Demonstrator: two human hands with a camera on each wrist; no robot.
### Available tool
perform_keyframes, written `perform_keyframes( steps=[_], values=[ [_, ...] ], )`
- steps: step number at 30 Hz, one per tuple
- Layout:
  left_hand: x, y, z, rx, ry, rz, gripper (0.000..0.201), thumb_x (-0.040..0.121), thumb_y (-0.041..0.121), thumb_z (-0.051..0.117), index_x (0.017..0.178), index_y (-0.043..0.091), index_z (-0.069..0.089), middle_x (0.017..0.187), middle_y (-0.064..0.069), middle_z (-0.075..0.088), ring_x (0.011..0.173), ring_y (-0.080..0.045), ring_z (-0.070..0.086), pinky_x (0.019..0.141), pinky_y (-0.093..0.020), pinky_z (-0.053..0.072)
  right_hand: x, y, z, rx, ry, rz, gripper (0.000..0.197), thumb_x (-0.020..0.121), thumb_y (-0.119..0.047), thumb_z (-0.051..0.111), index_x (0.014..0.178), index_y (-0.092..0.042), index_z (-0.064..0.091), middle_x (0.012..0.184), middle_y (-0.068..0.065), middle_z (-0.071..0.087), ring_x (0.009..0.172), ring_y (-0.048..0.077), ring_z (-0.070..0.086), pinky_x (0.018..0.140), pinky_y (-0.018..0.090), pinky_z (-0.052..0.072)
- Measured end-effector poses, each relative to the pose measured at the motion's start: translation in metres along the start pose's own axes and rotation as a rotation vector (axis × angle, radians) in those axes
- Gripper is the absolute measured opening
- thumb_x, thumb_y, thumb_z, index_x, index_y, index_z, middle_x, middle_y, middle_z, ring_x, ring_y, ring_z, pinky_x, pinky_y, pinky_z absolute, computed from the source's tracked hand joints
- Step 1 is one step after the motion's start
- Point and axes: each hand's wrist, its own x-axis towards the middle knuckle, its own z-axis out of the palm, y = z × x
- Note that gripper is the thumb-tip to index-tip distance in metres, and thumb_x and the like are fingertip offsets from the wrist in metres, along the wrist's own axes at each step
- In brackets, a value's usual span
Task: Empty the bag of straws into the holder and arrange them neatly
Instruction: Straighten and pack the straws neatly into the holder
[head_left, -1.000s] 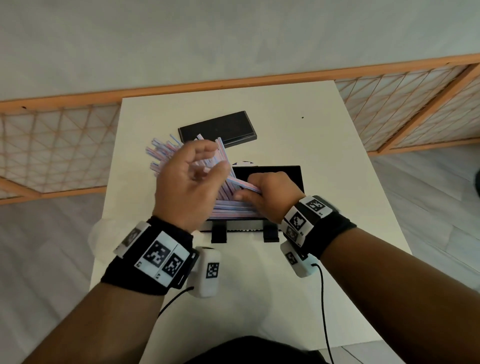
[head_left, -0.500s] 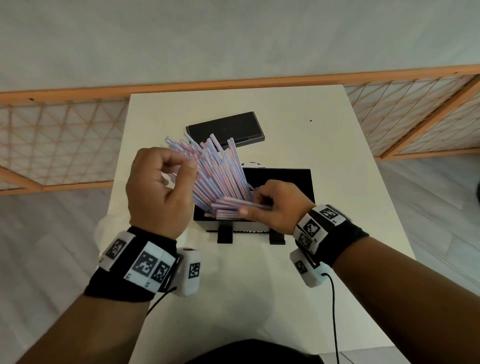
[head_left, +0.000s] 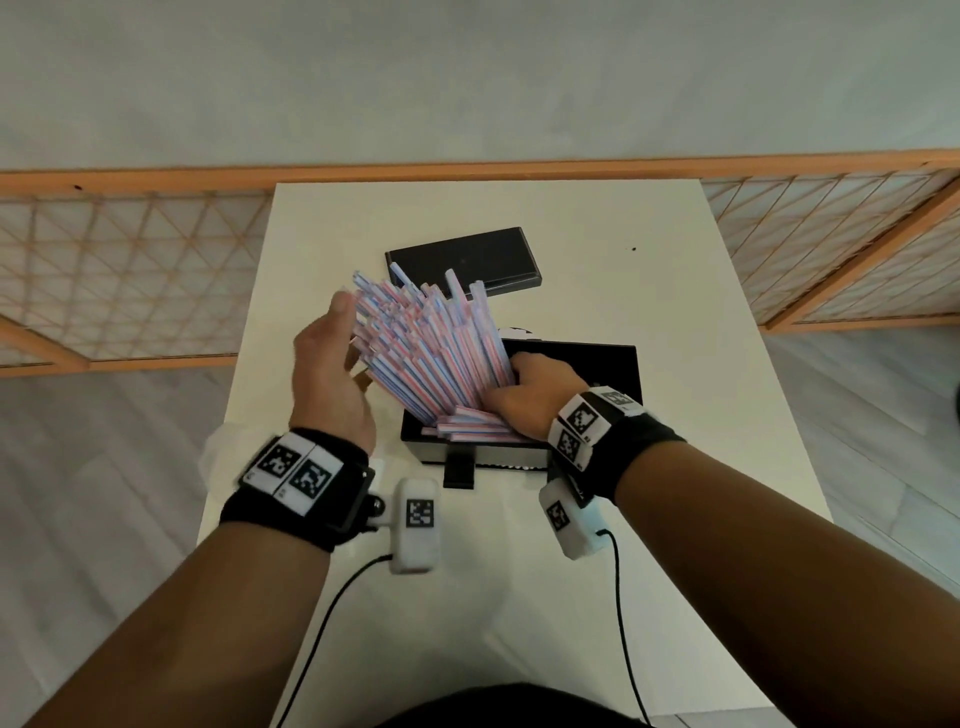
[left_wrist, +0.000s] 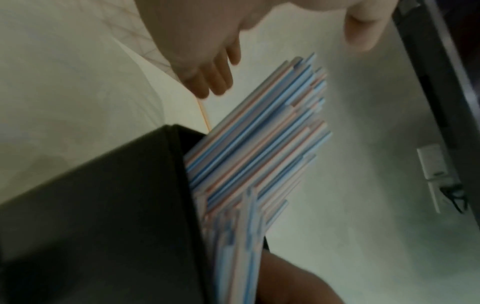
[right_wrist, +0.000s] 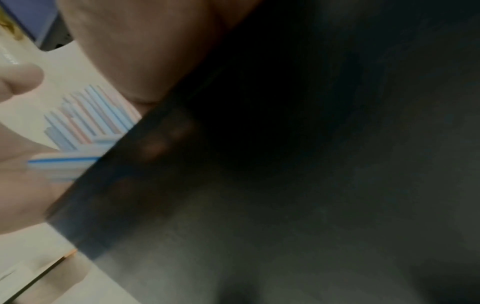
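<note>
Right grip (head_left: 524, 397) clutches straws (head_left: 431, 348) in the holder (head_left: 618, 364); left grip (head_left: 332, 374) released, flat beside them.

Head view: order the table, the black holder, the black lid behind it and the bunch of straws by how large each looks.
1. table
2. Bunch of straws and black holder: look alike, and hands cover part of each, so unranked
3. black lid, though it lies farther from the camera
</note>
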Motion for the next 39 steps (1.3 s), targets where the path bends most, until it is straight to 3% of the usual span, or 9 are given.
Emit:
perform_keyframes(
  steps=[4,9,14,21,24,27,33,36,39],
  values=[
    [0.004,0.008,0.012,-0.055,-0.247,-0.134,0.079,0.082,0.065,0.062,0.135,0.007,0.059,0.130,-0.016,0.068,0.122,-0.030,0.065,0.110,-0.051,0.046,0.000,-0.004,-0.001,-0.042,-0.067,-0.048,0.029,0.085,-0.044,0.057,0.100,-0.022,0.066,0.087,0.001,0.065,0.080,0.019,0.060,0.067,0.028,0.046],
    [0.011,0.008,0.021,-0.049,-0.345,-0.122,0.056,0.062,0.045,0.085,0.104,0.012,0.071,0.099,-0.006,0.079,0.094,-0.020,0.076,0.079,-0.037,0.059,-0.008,-0.002,0.001,-0.112,-0.001,-0.116,0.039,0.085,-0.048,0.054,0.119,-0.030,0.060,0.100,0.001,0.051,0.091,0.022,0.057,0.078,0.032,0.048],
    [0.012,0.001,0.019,-0.034,-0.333,-0.087,0.058,0.057,0.044,0.079,0.103,0.011,0.069,0.100,-0.012,0.076,0.092,-0.027,0.075,0.085,-0.042,0.061,-0.019,0.002,0.001,-0.278,0.053,-0.131,0.064,0.088,-0.062,0.046,0.146,-0.042,0.029,0.117,0.002,0.038,0.112,0.028,0.045,0.095,0.046,0.048],
    [0.009,0.001,0.017,-0.034,-0.324,-0.058,0.063,0.060,0.047,0.078,0.109,0.008,0.067,0.111,-0.020,0.071,0.103,-0.036,0.070,0.099,-0.054,0.053,-0.028,-0.011,-0.011,-0.547,0.245,-0.231,0.057,0.085,-0.069,0.042,0.134,-0.039,0.046,0.130,0.003,0.036,0.117,0.029,0.038,0.094,0.047,0.042],
    [0.007,0.003,0.017,-0.011,-0.316,-0.026,0.071,0.062,0.048,0.077,0.117,0.006,0.062,0.112,-0.017,0.072,0.104,-0.035,0.070,0.099,-0.053,0.054,-0.025,-0.010,-0.016,-0.576,0.181,-0.265,0.060,0.085,-0.071,0.039,0.136,-0.040,0.046,0.152,-0.007,0.031,0.134,0.030,0.028,0.103,0.052,0.031],
    [0.008,0.003,0.015,0.012,-0.317,0.008,0.063,0.067,0.049,0.074,0.114,0.008,0.064,0.105,-0.009,0.076,0.101,-0.028,0.073,0.093,-0.046,0.056,-0.026,-0.008,-0.022,-0.531,0.142,-0.286,0.062,0.085,-0.070,0.042,0.138,-0.037,0.045,0.149,-0.013,0.041,0.136,0.027,0.030,0.105,0.052,0.028],
    [0.006,0.005,0.006,0.015,-0.271,0.074,0.060,0.067,0.050,0.074,0.110,0.009,0.063,0.105,-0.006,0.075,0.102,-0.025,0.071,0.092,-0.042,0.054,-0.040,0.001,-0.042,-0.023,0.355,-0.494,0.053,0.082,-0.027,0.072,0.132,-0.013,0.060,0.140,0.003,0.055,0.127,0.021,0.052,0.109,0.039,0.040],
    [0.002,0.003,0.006,-0.005,-0.267,0.051,0.071,0.065,0.049,0.075,0.119,0.004,0.060,0.108,-0.008,0.073,0.103,-0.024,0.071,0.094,-0.042,0.054,-0.050,0.003,-0.056,0.117,0.629,-0.687,0.032,0.083,-0.006,0.066,0.115,-0.006,0.071,0.124,0.007,0.065,0.110,0.016,0.064,0.099,0.025,0.049],
    [-0.002,0.000,0.009,-0.002,-0.298,0.029,0.068,0.068,0.047,0.075,0.120,0.006,0.061,0.112,-0.010,0.072,0.107,-0.026,0.070,0.098,-0.044,0.054,-0.059,0.002,-0.062,0.114,0.714,-0.794,0.021,0.084,0.006,0.062,0.098,-0.003,0.076,0.108,0.008,0.072,0.095,0.013,0.067,0.088,0.015,0.051]
  ],
)
